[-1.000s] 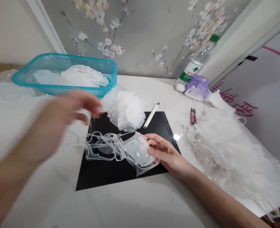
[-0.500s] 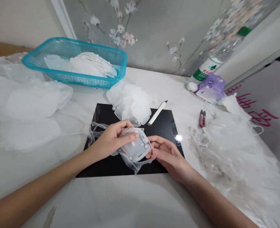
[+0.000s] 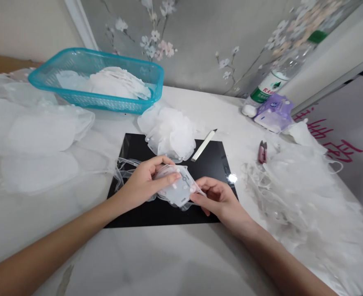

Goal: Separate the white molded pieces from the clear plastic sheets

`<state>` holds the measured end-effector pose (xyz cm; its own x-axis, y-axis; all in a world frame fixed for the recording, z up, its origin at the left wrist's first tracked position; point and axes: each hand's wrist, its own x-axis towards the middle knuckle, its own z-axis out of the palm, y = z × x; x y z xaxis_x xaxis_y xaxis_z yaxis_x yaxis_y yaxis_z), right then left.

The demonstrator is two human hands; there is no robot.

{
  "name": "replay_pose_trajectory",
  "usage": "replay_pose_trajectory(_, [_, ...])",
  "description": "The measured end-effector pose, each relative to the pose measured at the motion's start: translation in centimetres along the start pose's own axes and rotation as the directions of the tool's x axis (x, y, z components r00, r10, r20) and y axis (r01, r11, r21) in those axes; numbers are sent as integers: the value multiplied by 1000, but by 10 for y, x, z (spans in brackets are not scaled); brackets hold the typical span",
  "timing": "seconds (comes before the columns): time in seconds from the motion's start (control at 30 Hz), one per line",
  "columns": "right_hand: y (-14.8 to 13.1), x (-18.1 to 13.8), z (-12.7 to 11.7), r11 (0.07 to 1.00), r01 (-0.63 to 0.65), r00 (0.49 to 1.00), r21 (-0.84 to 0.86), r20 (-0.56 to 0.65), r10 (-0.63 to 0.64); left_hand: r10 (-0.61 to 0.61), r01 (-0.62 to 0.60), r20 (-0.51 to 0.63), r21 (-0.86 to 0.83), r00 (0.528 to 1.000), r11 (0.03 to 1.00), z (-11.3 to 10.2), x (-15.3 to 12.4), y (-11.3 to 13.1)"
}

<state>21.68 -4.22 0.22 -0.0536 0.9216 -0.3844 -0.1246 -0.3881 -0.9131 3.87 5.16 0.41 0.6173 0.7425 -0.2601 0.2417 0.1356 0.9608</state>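
Observation:
My left hand is closed around a translucent, silicone-looking plate with slots and small round studs, its thumb pressed on the top face. More thin clear layers show under the plate. At the plate's right edge, my right hand pinches a thin clear strip between thumb and fingers. Both hands are over a black board. Behind them sits a pile of similar translucent plates, partly on the board. A pale-handled cutter lies across the board's back edge.
A blue basket holding white plates stands at the back left. Stacked translucent sheets cover the left side. To the right are red-handled snips, a heap of clear scraps, a purple packet and a tilted bottle.
My right hand has moved slightly right and its thumb now closes on the clear strip. The film that hung below the plate is drawn up towards the right. My left hand holds its place.

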Motion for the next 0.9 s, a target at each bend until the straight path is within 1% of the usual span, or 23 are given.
replay_pose_trajectory(0.07, [0, 0, 0, 999, 11, 1000, 31, -7, -11, -2, 1, -11, -22, 1000, 1000, 1, 0, 0])
replay_pose_trajectory(0.2, [3, 0, -3, 998, 19, 1000, 68, 22, -20, -9, 7, -32, -55, 999, 998, 2, 0, 2])
replay_pose_trajectory(0.37, [4, 1, -5, 997, 30, 999, 72, 37, -33, -11, 10, -16, -45, 1000, 999, 2, 2, 1])
replay_pose_trajectory(0.43, [4, 1, -3, 998, 29, 999, 49, 38, -30, 22, -22, -3, 10, 1000, 1000, 2, 2, -1])
replay_pose_trajectory(0.47, [4, 0, -2, 999, 31, 999, 30, 27, -32, 66, -64, -22, 74, 998, 995, 3, 2, -3])
replay_pose_trajectory(0.5, [4, 0, -2, 999, 46, 999, 0, -5, -46, 139, -124, -71, 177, 988, 976, 3, 1, -5])
replay_pose_trajectory(0.53, [5, 0, -1, 996, 77, 995, -44, -54, -79, 246, -191, -143, 319, 959, 928, 3, 0, -7])
replay_pose_trajectory(0.57, [6, 0, -1, 987, 125, 984, -105, -114, -136, 379, -241, -209, 486, 901, 840, 3, -2, -9])
replay_pose_trajectory(0.6, [8, 0, -2, 967, 182, 961, -177, -175, -213, 520, -265, -236, 650, 821, 712, 3, -3, -10])
replay_pose_trajectory(0.63, [10, 1, -4, 934, 241, 924, -263, -231, -304, 646, -276, -200, 784, 737, 556, 3, -6, -11])
replay_pose_trajectory(0.67, [11, 3, -7, 888, 286, 878, -360, -273, -394, 734, -297, -100, 872, 672, 390, 4, -8, -12])
replay_pose_trajectory(0.7, [13, 6, -11, 832, 307, 829, -462, -300, -472, 772, -340, 40, 911, 634, 233, 5, -11, -12])
replay_pose_trajectory(0.73, [13, 9, -16, 772, 302, 784, -559, -316, -535, 761, -394, 178, 913, 624, 110, 7, -14, -12])
replay_pose_trajectory(0.77, [14, 14, -21, 709, 277, 746, -648, -320, -584, 716, -441, 284, 897, 638, 37, 10, -17, -12])
replay_pose_trajectory(0.8, [13, 19, -26, 642, 243, 722, -727, -307, -621, 656, -467, 344, 884, 672, 14, 14, -19, -13])
replay_pose_trajectory(0.83, [13, 24, -31, 569, 212, 710, -795, -275, -648, 592, -468, 362, 883, 720, 28, 17, -22, -14])
replay_pose_trajectory(0.87, [11, 29, -35, 491, 191, 710, -850, -226, -667, 534, -450, 352, 891, 769, 59, 21, -25, -15])
replay_pose_trajectory(0.9, [10, 35, -39, 409, 180, 718, -895, -165, -676, 487, -428, 335, 899, 807, 91, 23, -28, -17])
